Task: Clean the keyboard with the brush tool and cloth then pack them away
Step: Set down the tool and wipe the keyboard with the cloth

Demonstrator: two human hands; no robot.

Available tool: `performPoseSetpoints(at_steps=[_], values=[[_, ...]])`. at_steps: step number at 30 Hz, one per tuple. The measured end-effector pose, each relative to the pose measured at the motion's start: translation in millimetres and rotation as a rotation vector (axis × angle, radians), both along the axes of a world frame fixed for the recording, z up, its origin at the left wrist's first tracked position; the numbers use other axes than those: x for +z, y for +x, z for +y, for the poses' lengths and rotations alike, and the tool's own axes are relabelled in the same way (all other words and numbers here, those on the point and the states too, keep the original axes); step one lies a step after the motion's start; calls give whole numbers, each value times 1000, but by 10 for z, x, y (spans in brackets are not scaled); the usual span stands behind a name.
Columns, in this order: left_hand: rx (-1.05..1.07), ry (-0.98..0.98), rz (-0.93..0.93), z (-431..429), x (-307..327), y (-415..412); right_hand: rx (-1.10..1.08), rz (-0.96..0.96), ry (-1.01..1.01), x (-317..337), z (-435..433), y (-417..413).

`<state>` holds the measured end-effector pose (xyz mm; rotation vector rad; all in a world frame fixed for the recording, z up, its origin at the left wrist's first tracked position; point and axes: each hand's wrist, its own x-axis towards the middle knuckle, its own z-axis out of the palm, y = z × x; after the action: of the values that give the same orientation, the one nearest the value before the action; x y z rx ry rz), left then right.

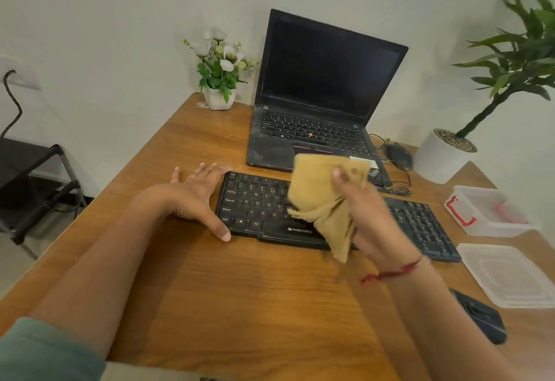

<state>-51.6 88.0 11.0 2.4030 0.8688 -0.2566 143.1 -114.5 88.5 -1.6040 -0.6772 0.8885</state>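
A black keyboard [255, 203] lies across the middle of the wooden desk [240, 290]. My left hand [195, 197] rests spread at its left end, thumb against the front corner, fingers straight. Above the keyboard's middle, my right hand [369, 215] grips a crumpled tan cloth [321, 197], which hangs down and hides part of the keys. A clear plastic box [492, 212] with red clips stands open at the right, its lid [510, 275] lying flat nearer to me. No brush tool is plainly visible.
An open black laptop [324, 95] stands behind the keyboard. A flower pot [219, 98] sits at the back left, a large potted plant [444, 155] at the back right, a wired mouse [399, 155] beside the laptop. A dark object [480, 317] lies near the front right edge.
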Motion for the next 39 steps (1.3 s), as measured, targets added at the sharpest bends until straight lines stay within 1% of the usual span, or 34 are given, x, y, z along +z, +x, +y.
performPoseSetpoints(at_steps=[1, 2, 3, 4, 5, 6, 8, 9, 11, 13, 16, 20, 22, 23, 24, 25, 27, 28, 29, 30, 31, 32, 33, 36, 38, 39], values=[[0, 0, -3, -1, -1, -4, -149, 64, 90, 66, 30, 136], [-1, 0, -2, -1, -2, -4, -276, 21, 153, 115, 72, 265], [-2, 0, 1, 1, -1, -3, -369, -88, 182, 129, 125, 364], [-2, -1, 5, 3, 2, -1, -419, -239, 173, 114, 195, 432], [-1, 1, 8, 7, 3, 3, -418, -396, 136, 81, 267, 457], [-2, 5, 13, 10, 3, 6, -357, -543, 63, 6, 360, 448], [-2, 7, 22, 10, 1, 6, -129, -825, -122, -194, 494, 323], [0, 6, 24, 11, -3, 2, -9, -936, -207, -322, 544, 247], [10, 3, 22, 9, -7, -1, 209, -1076, -371, -527, 595, 38], [16, 6, 18, 5, -9, 5, 329, -1188, -469, -622, 563, -122], [19, 5, 14, 2, -14, 21, 382, -1228, -380, -619, 421, -232], [25, 12, 21, 0, -11, 15, 553, -1212, -231, -576, 34, -395], [22, 5, 10, -3, -9, 7, 635, -1127, -167, -548, -181, -403], [21, 1, 5, -4, -7, 4, 663, -1022, -164, -497, -269, -379], [19, -1, 3, -8, -4, 4, 659, -855, -182, -427, -337, -330], [17, -1, 4, -10, 1, 3, 595, -654, -184, -322, -381, -274], [12, -1, 11, -17, 4, 0, 302, -343, -58, -98, -382, -71], [11, 2, 10, -16, 2, 4, 134, -239, 60, -10, -352, 62], [10, 5, 6, -15, 6, 4, -32, -217, 150, 58, -302, 219], [11, 7, 3, -18, 12, 4, -164, -311, 166, 113, -237, 365], [11, 8, 3, -19, 18, 7, -252, -476, 122, 125, -164, 500], [9, 8, 5, -22, 21, 8, -278, -646, 40, 80, -81, 614], [9, 7, 9, -22, 19, 6, -239, -770, -55, 14, 3, 683], [13, 5, 10, -14, 6, 1, 29, -1019, -371, -319, 184, 614], [19, 3, 2, -8, 0, 7, 160, -1159, -467, -541, 181, 460], [21, 3, -2, -8, -3, 11, 186, -1204, -494, -609, 146, 366]])
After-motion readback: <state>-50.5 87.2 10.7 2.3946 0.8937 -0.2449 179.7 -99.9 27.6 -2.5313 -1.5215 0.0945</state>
